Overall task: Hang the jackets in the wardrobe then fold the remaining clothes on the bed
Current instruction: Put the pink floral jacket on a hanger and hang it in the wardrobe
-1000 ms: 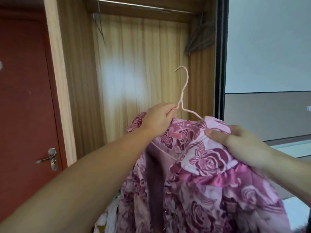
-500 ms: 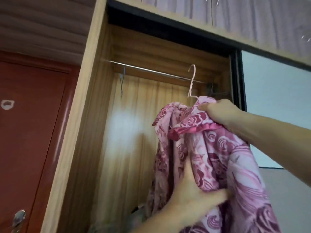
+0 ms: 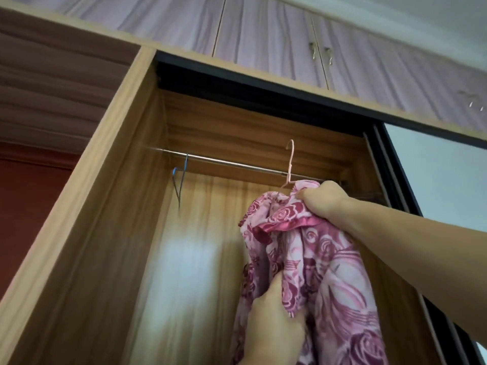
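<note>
A pink jacket with a dark rose pattern hangs on a thin pink hanger. The hanger's hook reaches up in front of the wardrobe's metal rail, its tip above the rail; whether it rests on the rail I cannot tell. My right hand grips the jacket's shoulder at the top, just under the rail. Lower down, my left hand holds a fold of the jacket from beneath, with the cloth draped over its fingers.
The open wardrobe has wooden side walls and a pale back panel. A dark empty hanger hangs at the rail's left end. A sliding door with a black frame stands to the right. Upper cabinets run above.
Over the last second both hands lifted the jacket and hanger from chest height up to the rail. My left hand left the hanger's neck and now holds the cloth lower down.
</note>
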A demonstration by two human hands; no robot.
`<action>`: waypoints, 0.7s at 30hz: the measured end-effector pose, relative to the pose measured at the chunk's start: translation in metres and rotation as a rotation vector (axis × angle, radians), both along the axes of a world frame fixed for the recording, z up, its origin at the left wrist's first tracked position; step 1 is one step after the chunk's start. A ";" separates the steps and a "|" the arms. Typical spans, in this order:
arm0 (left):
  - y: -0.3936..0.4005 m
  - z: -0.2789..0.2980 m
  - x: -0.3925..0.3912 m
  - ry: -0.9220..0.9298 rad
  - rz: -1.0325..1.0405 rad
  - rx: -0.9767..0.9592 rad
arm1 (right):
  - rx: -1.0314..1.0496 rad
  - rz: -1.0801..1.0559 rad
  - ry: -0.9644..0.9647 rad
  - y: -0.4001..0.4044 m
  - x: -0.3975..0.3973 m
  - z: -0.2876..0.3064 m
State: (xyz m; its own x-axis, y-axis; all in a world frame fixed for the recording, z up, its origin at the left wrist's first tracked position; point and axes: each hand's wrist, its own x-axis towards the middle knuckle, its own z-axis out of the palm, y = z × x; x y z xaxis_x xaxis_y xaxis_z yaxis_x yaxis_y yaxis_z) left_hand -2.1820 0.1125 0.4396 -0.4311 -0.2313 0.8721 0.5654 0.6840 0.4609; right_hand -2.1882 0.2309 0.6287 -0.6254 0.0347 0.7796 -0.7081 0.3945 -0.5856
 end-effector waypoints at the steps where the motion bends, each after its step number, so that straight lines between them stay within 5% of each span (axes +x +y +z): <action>1: -0.003 0.003 -0.012 0.016 0.008 -0.013 | 0.007 0.008 0.015 -0.002 -0.013 0.004; 13: -0.082 0.062 -0.111 0.090 0.253 -0.069 | 0.033 0.266 0.088 -0.082 -0.128 0.056; 21: -0.152 0.098 -0.144 0.123 0.246 -0.169 | 0.047 0.182 0.145 -0.138 -0.148 0.085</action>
